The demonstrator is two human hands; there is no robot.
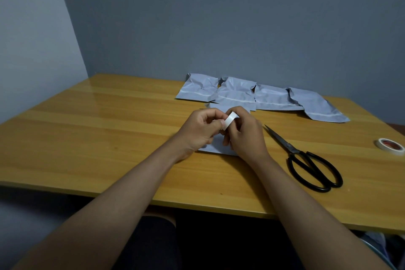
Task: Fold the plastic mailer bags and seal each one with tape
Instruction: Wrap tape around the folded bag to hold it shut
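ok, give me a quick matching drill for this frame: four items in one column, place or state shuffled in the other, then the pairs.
Items
1. white tape roll
2. black scissors
3. second tape roll
4. row of four grey mailer bags

Place or state
A. flat at the table's far right edge
B. along the back of the table, by the wall
C. held up between the left hand and right hand
D. lying closed on the table, right of the hands

Pairs: 1-C, 2-D, 3-A, 4-B
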